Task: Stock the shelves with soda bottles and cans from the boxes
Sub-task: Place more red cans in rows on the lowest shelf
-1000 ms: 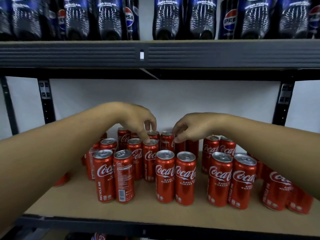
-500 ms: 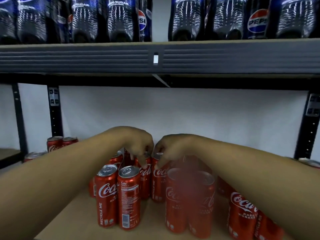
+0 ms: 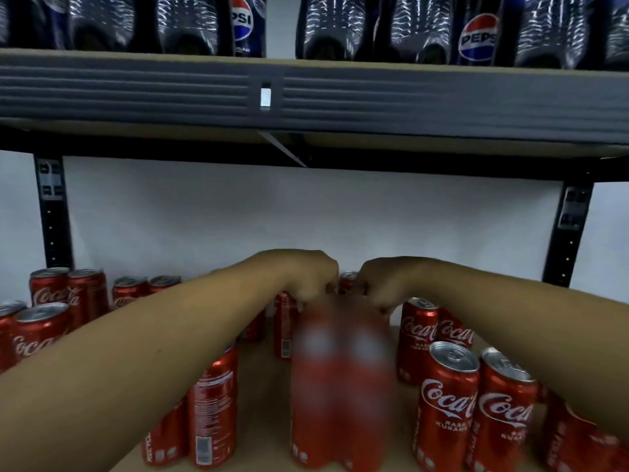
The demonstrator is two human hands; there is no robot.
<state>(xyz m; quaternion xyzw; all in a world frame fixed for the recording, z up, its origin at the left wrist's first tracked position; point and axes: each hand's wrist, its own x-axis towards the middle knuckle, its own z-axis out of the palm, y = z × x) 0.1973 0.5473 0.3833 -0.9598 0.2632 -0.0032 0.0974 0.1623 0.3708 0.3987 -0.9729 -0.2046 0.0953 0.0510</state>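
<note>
A pair of red aluminium soda cans (image 3: 340, 386) stands upright, side by side, in the middle of a tan wooden shelf board (image 3: 263, 403), too blurred for the labels to be read. Two bare forearms reach in over the board from the near edge. The left hand (image 3: 311, 277) curls its fingers down onto the top of the left can of the pair. The right hand (image 3: 381, 284) curls its fingers over the top of the right can, and the knuckles of the two hands almost meet. The blur hides exactly how the fingertips sit on the rims. Just to the right stand two upright red Coca-Cola cans with silver lids (image 3: 449, 403), with further red cans behind them. A red can with a white printed panel (image 3: 212, 413) stands beneath the left forearm, and a cluster of red cans at the far left (image 3: 51, 298) stands well apart. A white wall (image 3: 306, 212) lies behind, framed by black perforated metal uprights (image 3: 52, 216). Overhead runs a dark grey ribbed metal shelf edge (image 3: 136, 90), carrying dark plastic Pepsi bottles (image 3: 476, 35)
</note>
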